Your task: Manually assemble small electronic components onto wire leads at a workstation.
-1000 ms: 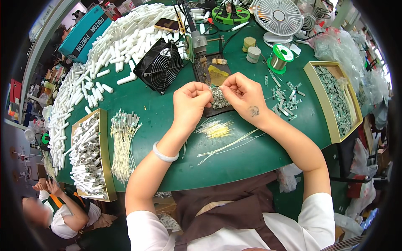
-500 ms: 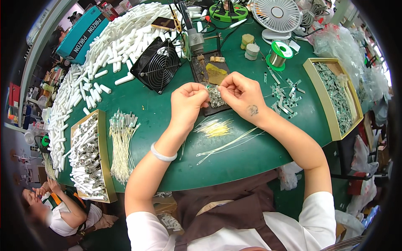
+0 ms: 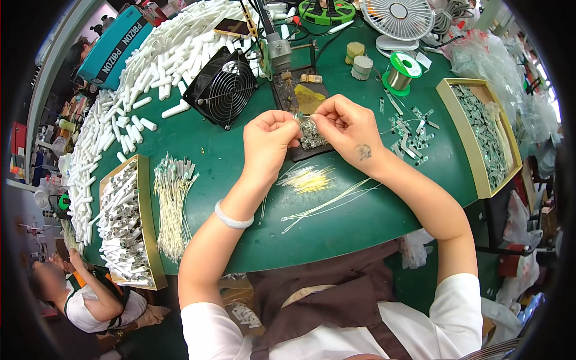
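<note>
Both hands meet over a dark work pad [image 3: 285,90] at the middle of the bench. My left hand [image 3: 268,139] is closed in a pinch, its fingertips at a tiny greenish piece too small to name. Pinched shut close beside it is my right hand [image 3: 350,127]; what its fingertips hold is hidden. Under and between the hands lies a heap of small metallic parts [image 3: 312,137]. A yellow block [image 3: 309,99] sits just beyond the fingertips. Nearer me are short yellow and white wires [image 3: 307,179] and a few longer pale wires [image 3: 324,203].
Left: a black fan [image 3: 223,90], many white tubes [image 3: 165,66], a box of white parts [image 3: 147,225] and a wire bundle [image 3: 174,210]. Right: a solder spool [image 3: 401,75], loose circuit strips [image 3: 414,138] and a box of strips [image 3: 454,114]. A clamp stand [image 3: 279,54] rises behind the pad.
My hands stay pinched together over the metallic parts, with only slight finger movement. The view has shifted a little. At the lower left, another person's head and hands have moved.
</note>
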The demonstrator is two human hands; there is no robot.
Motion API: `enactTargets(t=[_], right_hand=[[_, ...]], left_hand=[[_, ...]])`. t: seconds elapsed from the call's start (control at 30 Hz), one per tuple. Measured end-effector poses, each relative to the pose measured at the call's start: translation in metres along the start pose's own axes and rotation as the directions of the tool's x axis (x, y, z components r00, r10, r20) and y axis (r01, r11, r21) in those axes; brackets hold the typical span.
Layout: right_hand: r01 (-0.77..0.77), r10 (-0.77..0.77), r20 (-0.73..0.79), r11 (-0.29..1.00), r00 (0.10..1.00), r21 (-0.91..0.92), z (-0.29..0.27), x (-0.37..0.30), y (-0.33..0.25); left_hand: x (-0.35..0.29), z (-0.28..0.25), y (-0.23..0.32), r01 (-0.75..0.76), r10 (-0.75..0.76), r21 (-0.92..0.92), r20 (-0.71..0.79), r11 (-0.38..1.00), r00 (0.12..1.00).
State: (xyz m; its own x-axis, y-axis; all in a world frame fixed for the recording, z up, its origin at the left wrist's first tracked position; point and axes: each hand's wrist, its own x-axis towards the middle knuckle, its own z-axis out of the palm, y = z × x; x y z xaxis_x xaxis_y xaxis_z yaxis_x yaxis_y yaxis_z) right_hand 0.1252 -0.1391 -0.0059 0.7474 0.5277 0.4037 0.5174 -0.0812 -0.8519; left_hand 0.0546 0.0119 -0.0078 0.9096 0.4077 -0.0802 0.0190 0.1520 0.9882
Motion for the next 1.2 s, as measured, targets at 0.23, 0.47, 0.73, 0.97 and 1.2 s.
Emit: enactTargets(t=[0.23,0.47,0.73,0.97,1.2], right_hand=[[0.023,-0.023,-0.023,1.000,0.999,0.006,0.001,0.000,0.000],[0.040,-0.040,-0.026,0.999,0.999,0.009,0.001,-0.002,0.002],[-0.118,0.109,0.097,0.988,0.989,0.095,-0.004,-0.007,-0.003],[0.148,0.000,0.545,0.962,0.839,-0.229,-0.010,-0.014,-0.010],[0.346,-0.121,0.573,0.888,0.810,-0.302,-0.009,-0.018,-0.001]], left_hand=[[-0.001,0.002,0.004,0.013,-0.014,-0.037,-0.017,0.999,1.000],[-0.001,0.000,0.002,0.026,-0.027,-0.048,-0.025,0.999,0.999],[0.000,-0.021,0.003,0.066,-0.068,-0.026,-0.096,0.997,0.993],[-0.013,-0.035,0.034,0.102,-0.101,0.020,-0.055,0.995,0.993],[-0.034,-0.026,0.021,-0.018,0.028,0.138,-0.070,0.990,0.997]])
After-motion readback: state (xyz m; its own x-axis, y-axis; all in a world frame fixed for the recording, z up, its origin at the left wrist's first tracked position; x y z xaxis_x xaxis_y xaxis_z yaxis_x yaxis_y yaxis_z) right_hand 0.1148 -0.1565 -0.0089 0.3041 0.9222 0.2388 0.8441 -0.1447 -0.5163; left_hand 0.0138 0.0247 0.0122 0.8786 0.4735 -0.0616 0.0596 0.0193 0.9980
